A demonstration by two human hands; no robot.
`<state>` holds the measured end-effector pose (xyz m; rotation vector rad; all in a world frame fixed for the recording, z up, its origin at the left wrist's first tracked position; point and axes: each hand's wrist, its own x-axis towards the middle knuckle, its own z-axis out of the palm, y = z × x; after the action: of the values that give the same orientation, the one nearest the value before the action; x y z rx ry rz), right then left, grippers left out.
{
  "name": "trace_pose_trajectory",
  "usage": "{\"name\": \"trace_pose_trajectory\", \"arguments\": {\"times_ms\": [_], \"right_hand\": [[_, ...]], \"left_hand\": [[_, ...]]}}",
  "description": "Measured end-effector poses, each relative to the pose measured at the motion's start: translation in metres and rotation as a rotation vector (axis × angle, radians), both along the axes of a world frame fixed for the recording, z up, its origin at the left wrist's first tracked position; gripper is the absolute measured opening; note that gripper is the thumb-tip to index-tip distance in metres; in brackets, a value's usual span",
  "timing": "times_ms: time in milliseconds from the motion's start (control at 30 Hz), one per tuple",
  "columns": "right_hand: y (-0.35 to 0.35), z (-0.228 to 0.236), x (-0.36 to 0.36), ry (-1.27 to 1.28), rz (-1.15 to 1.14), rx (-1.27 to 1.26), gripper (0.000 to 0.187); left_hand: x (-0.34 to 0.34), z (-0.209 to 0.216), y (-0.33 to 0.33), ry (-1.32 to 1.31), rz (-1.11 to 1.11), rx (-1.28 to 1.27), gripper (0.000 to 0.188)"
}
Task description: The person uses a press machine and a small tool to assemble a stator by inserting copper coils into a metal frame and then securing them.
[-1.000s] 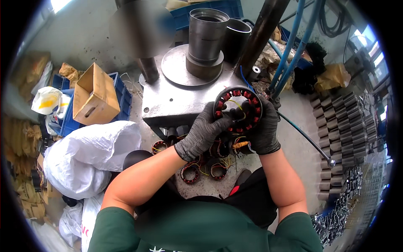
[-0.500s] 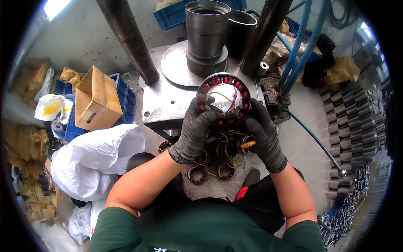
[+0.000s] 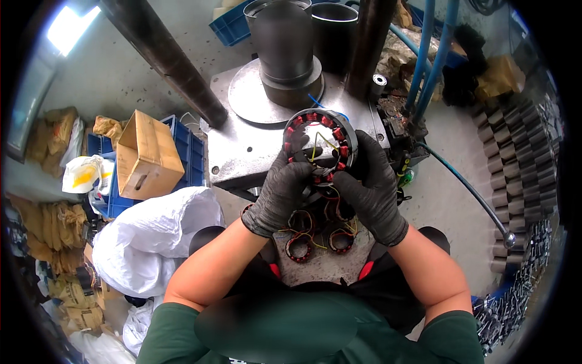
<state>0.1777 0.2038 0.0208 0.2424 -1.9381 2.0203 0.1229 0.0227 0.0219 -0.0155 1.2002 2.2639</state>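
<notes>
Head view: both gloved hands hold one wound motor ring (image 3: 319, 144) up in front of the chest, just over the near edge of the grey press plate (image 3: 242, 151). The left hand (image 3: 280, 193) is closed on the ring's lower left rim, thumb reaching toward the open centre; the right hand (image 3: 371, 185) clamps the right rim, fingers wrapped around the outside. The ring is tilted, so its face with the red-taped coils shows toward the camera.

The ring looks like stacked steel with copper windings — stiff and probably fairly heavy for its bulk, not something that bends. The outer metal band is the safe place to hold, as both hands do now. The coils and the thin yellow lead wires (image 3: 321, 145) crossing the middle seem the fragile part; pinching or snagging them could do damage. The gloves should help against slipping on bare steel.

Below the hands, more wound rings (image 3: 300, 246) with loose wires lie on a small surface between the knees. A dark steel cylinder (image 3: 285, 42) stands on the press behind, and a cardboard box (image 3: 145, 155) rests on blue crates to the left, with a white sack (image 3: 145, 239) beside them.
</notes>
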Motion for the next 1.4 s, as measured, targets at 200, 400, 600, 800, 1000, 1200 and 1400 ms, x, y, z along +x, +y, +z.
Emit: {"name": "trace_pose_trajectory", "arguments": {"times_ms": [200, 400, 600, 800, 1000, 1200, 1400], "right_hand": [[-0.005, 0.0, -0.002, 0.066, -0.136, 0.257, 0.067], [-0.005, 0.003, -0.004, 0.329, -0.155, 0.52, 0.073], [-0.009, -0.006, -0.024, 0.439, -0.224, 0.595, 0.078], [-0.003, -0.001, -0.04, 0.411, -0.254, 0.718, 0.061], [0.017, -0.018, -0.071, 0.33, -0.296, 0.778, 0.066], [0.054, -0.022, -0.068, 0.172, -0.061, 0.466, 0.05], [0.146, -0.076, -0.039, -0.446, -0.098, 0.853, 0.023]], "left_hand": [[-0.008, -0.002, 0.002, 0.078, 0.077, -0.15, 0.057], [-0.031, -0.033, -0.001, 0.384, 0.138, -0.426, 0.039], [-0.054, -0.064, -0.019, 0.79, 0.203, -0.617, 0.046], [-0.08, -0.068, -0.027, 1.065, 0.052, -1.006, 0.059], [-0.068, -0.04, -0.016, 0.999, 0.204, -1.052, 0.077], [-0.066, -0.036, -0.008, 0.913, 0.082, -0.72, 0.072], [-0.069, -0.024, -0.014, 0.983, -0.075, -0.988, 0.077]]}}
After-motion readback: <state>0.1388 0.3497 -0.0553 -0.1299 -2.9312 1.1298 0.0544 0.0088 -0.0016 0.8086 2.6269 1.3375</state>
